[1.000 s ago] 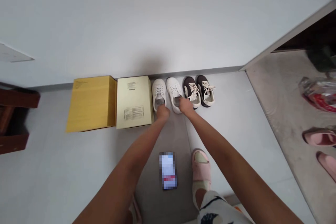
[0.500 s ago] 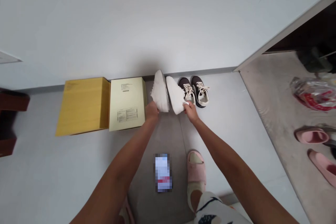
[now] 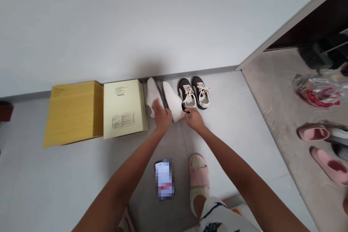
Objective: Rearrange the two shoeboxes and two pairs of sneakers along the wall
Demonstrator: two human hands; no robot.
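Two white shoes lie on their sides on the floor against the wall, between a pale box and a dark pair. My left hand (image 3: 162, 116) is over the heel end of the left white shoe (image 3: 153, 92), fingers spread and slightly blurred, its thumb side near the other shoe. At the heel of the right white shoe (image 3: 173, 103), my right hand (image 3: 194, 119) has its fingers pinched together on the edge. Just beyond the right hand stand two dark shoes with cream laces, the nearer dark shoe (image 3: 187, 92) and the farther dark shoe (image 3: 200, 90).
The pale box (image 3: 123, 108) stands left of the white shoes, beside a yellow box (image 3: 73, 112). A phone (image 3: 164, 179) with a blurred-out screen lies near my pink-slippered foot (image 3: 199, 174). At right, pink slippers (image 3: 314, 132) and a clear plastic bag (image 3: 320, 90) lie past a floor edge.
My left hand has let go of the left white shoe and opened, shifting toward the right one. The left shoe now leans against the pale box's side. The view has shifted slightly.
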